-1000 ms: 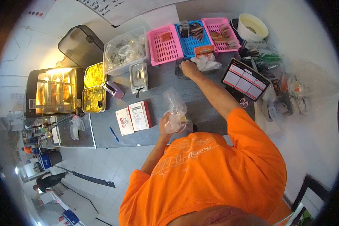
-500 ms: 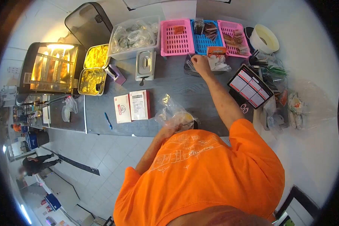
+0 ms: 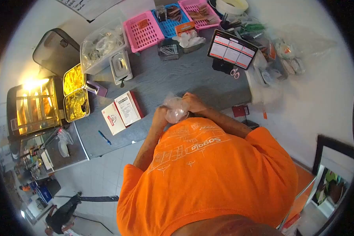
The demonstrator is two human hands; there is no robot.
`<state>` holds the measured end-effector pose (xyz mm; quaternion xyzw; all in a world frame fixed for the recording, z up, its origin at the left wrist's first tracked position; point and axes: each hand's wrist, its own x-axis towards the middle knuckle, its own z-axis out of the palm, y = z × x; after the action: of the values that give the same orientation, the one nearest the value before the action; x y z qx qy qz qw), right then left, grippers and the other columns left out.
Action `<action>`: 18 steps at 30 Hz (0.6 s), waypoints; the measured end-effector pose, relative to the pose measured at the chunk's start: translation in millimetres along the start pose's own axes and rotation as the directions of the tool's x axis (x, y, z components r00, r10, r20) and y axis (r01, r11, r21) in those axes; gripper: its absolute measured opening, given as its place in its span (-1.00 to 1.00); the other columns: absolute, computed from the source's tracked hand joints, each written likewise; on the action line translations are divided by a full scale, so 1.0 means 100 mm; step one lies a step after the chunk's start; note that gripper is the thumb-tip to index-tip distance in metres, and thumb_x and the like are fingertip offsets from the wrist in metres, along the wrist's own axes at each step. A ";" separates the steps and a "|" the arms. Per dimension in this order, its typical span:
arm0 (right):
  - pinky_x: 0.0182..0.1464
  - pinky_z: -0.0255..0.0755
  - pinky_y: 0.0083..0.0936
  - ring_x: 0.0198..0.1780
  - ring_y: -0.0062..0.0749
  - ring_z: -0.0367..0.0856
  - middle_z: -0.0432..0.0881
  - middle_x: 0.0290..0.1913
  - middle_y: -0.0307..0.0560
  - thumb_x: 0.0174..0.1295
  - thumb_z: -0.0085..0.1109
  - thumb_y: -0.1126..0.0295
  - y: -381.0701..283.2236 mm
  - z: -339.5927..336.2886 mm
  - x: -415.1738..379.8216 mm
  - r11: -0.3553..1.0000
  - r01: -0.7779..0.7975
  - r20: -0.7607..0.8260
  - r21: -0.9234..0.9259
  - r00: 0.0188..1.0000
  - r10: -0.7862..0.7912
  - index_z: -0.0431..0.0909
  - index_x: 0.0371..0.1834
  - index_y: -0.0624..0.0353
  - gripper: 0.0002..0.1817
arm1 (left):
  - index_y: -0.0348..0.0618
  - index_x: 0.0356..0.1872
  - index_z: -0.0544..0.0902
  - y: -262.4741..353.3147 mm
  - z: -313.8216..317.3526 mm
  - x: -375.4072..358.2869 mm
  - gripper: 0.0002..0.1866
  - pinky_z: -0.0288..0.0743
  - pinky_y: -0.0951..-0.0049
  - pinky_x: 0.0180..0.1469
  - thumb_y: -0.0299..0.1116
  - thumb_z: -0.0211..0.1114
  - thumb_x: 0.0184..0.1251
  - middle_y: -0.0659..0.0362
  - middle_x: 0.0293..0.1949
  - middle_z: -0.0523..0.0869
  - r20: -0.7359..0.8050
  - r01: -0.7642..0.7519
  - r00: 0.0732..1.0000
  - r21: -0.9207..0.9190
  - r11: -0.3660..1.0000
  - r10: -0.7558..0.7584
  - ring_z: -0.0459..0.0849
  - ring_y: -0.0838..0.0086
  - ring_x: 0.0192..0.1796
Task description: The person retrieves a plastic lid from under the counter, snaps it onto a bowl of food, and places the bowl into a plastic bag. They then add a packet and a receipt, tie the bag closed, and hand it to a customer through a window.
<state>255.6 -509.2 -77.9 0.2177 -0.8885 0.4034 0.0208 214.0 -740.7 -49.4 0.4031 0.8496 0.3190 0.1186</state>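
Observation:
Close to my body, a clear plastic bag [image 3: 174,107] is held between both hands at the table's front edge. My left hand [image 3: 160,117] is closed on the bag's left side. My right hand [image 3: 194,103] has its fingers closed at the bag's upper right side. What lies inside the bag is hard to make out. Left of the hands is a white and red box [image 3: 113,118] with a printed receipt [image 3: 128,109] on it. A blue pen [image 3: 104,137] lies near the front edge.
Along the back stand a tub of plastic bags [image 3: 102,47], a lidded steel container [image 3: 120,67], pink [image 3: 139,39] and blue baskets [image 3: 170,28], and a small dark container of thin pale strips [image 3: 168,50]. A tablet [image 3: 232,49] stands right; a lit food warmer [image 3: 35,106] stands left.
My right hand has come back from the small dark container to the bag. The bag is now gathered up between both hands. My view has turned, and a person in the background has moved.

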 end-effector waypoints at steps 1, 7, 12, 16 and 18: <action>-0.20 0.54 -0.30 -0.28 -0.03 0.68 0.72 -0.26 0.01 0.17 0.24 0.33 0.02 0.05 -0.05 0.997 -0.015 -0.011 -0.069 1.000 0.014 0.71 -0.21 0.15 -0.80 | -0.24 -0.36 0.71 0.00 0.03 -0.01 -0.80 0.60 0.18 -0.25 -0.40 0.38 -0.04 -0.03 -0.30 0.74 0.007 0.022 1.000 0.025 0.999 -0.022 0.74 0.10 -0.24; -0.37 0.48 -0.48 -0.44 -0.43 0.64 0.71 -0.47 -0.18 0.05 0.34 0.36 -0.28 -0.06 -0.06 0.575 -0.733 0.377 0.363 0.680 0.629 0.71 -0.18 0.23 -0.73 | -0.27 -0.10 0.67 -0.02 0.07 0.01 -0.65 0.61 0.32 -0.16 -0.44 0.46 0.05 0.06 -0.18 0.75 -0.101 0.151 0.970 -0.466 0.872 -0.221 0.74 0.32 -0.20; -0.47 0.37 -0.64 -0.49 -0.65 0.52 0.67 -0.43 -0.20 0.24 0.32 0.29 -0.49 0.06 -0.01 0.257 -0.568 0.290 0.782 0.697 0.656 0.68 -0.13 0.29 -0.72 | -0.34 -0.04 0.62 -0.05 0.12 -0.08 -0.74 0.68 0.41 -0.08 -0.58 0.34 0.24 0.06 -0.12 0.72 0.305 0.401 0.865 -0.897 0.185 -0.398 0.73 0.33 -0.12; -0.51 0.32 -0.62 -0.54 -0.68 0.45 0.59 -0.50 -0.25 0.29 0.27 0.30 -0.56 0.17 0.00 0.425 -0.569 0.109 0.704 0.678 0.727 0.67 -0.14 0.30 -0.75 | -0.32 -0.02 0.61 -0.09 0.09 -0.05 -0.72 0.69 0.45 -0.07 -0.60 0.34 0.23 0.07 -0.11 0.71 0.335 0.401 0.868 -0.909 0.118 -0.366 0.73 0.36 -0.13; -0.52 0.29 -0.62 -0.55 -0.69 0.42 0.56 -0.53 -0.27 0.32 0.26 0.30 -0.66 0.14 0.01 0.480 -0.573 0.063 0.665 0.683 0.728 0.66 -0.15 0.31 -0.75 | -0.31 -0.01 0.60 -0.09 0.08 -0.06 -0.70 0.69 0.46 -0.07 -0.58 0.36 0.23 0.08 -0.11 0.70 0.370 0.432 0.850 -0.897 0.094 -0.375 0.72 0.36 -0.11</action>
<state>282.8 -558.2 -40.9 -0.1923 -0.7016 0.6776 -0.1080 216.4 -745.7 -61.4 0.0004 0.5390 0.7167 0.4424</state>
